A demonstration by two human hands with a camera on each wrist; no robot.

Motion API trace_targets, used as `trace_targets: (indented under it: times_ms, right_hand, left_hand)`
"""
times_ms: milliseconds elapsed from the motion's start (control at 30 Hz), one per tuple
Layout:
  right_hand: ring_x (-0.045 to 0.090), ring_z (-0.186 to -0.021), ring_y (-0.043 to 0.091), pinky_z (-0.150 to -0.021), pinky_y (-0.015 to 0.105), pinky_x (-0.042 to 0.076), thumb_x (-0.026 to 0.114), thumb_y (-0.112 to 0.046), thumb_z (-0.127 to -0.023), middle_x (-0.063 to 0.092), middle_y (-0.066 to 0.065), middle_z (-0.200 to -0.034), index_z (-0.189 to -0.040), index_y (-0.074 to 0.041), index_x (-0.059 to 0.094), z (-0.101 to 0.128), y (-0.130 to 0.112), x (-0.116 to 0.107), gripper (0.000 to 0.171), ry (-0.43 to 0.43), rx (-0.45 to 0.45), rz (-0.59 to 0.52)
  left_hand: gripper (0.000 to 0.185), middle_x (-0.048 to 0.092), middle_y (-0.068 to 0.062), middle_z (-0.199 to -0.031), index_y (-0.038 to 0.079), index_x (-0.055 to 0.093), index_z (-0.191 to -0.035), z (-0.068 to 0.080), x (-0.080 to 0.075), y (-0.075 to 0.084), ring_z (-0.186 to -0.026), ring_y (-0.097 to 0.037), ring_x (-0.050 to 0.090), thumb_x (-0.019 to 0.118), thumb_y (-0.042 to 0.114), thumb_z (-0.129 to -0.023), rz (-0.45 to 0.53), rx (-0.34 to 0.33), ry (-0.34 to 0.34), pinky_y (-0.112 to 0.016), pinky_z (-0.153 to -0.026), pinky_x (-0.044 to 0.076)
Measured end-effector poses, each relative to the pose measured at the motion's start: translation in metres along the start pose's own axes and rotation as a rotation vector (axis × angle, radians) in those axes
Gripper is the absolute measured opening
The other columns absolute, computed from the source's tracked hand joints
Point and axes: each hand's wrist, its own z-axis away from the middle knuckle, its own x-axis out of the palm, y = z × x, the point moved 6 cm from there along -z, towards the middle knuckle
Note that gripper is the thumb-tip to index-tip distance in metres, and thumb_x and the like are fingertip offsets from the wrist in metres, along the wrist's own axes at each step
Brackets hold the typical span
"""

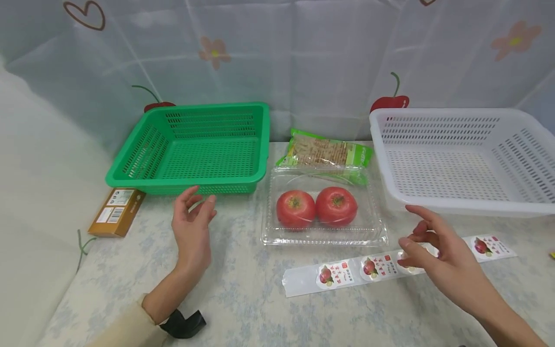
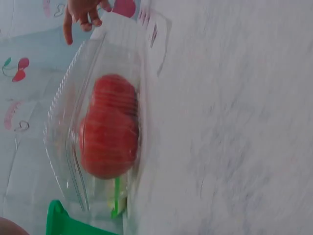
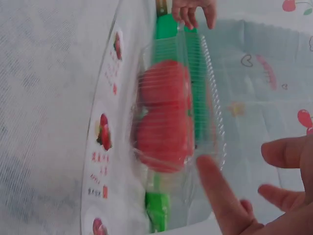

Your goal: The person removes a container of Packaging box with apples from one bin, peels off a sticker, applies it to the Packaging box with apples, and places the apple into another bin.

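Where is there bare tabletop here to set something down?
Bare cloth lies near the front edge, between the left hand and the sticker strip. It is crowded between the green basket and white basket, where the clear box sits.

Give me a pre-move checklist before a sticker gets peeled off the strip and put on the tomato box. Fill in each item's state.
1. Left hand free: ok, open, holding nothing, above the table near the green basket.
2. Right hand free: ok, fingers relaxed, over the sticker strip; contact with it cannot tell.
3. Stickers available: ok, several labels show on the strip.
4. Clear clamshell box closed: cannot tell, its lid latch is not readable.
5. Two tomatoes seated inside the box: ok, side by side.
6. Strip lying flat: ok, it stretches along the table in front of the box.
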Motion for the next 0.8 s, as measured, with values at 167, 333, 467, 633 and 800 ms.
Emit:
trace_targets:
  times_ms: [167,333,467,633,800]
  right_hand:
    - [0.064,-0.077,0.020,-0.057,0.041,0.058,0.059,0.011,-0.092,0.048,0.005,-0.094,-0.138,-0.007,0.052,0.004,-0.016,0.021,0.049,-0.098,-0.093,-0.143]
    - [0.064,-0.075,0.021,-0.058,0.040,0.058,0.060,0.002,-0.096,0.061,0.008,-0.092,-0.129,-0.008,0.060,0.005,-0.023,0.057,0.035,-0.306,-0.079,-0.226]
    - [0.061,-0.076,0.016,-0.056,0.037,0.057,0.064,-0.005,-0.096,0.063,0.006,-0.088,-0.124,-0.008,0.064,0.001,-0.023,0.081,0.028,-0.395,-0.090,-0.212]
    - [0.058,-0.069,0.011,-0.054,0.031,0.054,0.066,-0.012,-0.096,0.060,-0.001,-0.081,-0.118,-0.012,0.067,-0.006,-0.012,0.106,0.022,-0.473,-0.090,-0.134]
    - [0.054,-0.057,0.006,-0.056,0.025,0.049,0.067,-0.015,-0.095,0.057,-0.006,-0.075,-0.118,-0.010,0.068,-0.012,0.001,0.123,0.024,-0.490,-0.071,-0.041]
  left_hand:
    - [0.028,0.054,-0.005,-0.097,0.004,0.058,-0.120,0.036,0.016,0.010,-0.078,-0.013,0.060,0.061,-0.004,-0.094,0.027,0.076,-0.167,-0.025,-0.067,0.053]
    - [0.026,0.055,-0.007,-0.084,0.004,0.061,-0.115,0.072,0.034,0.014,-0.065,-0.016,0.057,0.063,-0.007,-0.091,-0.045,0.085,-0.380,-0.026,-0.054,0.051]
    - [0.031,0.056,-0.008,-0.085,-0.002,0.060,-0.120,0.096,0.046,-0.002,-0.065,-0.017,0.057,0.069,0.001,-0.090,-0.146,-0.082,-0.609,-0.029,-0.050,0.051]
    - [0.038,0.059,-0.005,-0.091,0.006,0.063,-0.124,0.113,0.058,-0.032,-0.061,-0.016,0.056,0.074,0.017,-0.089,-0.326,-0.315,-0.829,-0.027,-0.049,0.048]
    - [0.037,0.059,-0.004,-0.095,0.009,0.065,-0.122,0.115,0.064,-0.050,-0.051,-0.014,0.051,0.076,0.015,-0.087,-0.429,-0.332,-0.910,-0.025,-0.045,0.046]
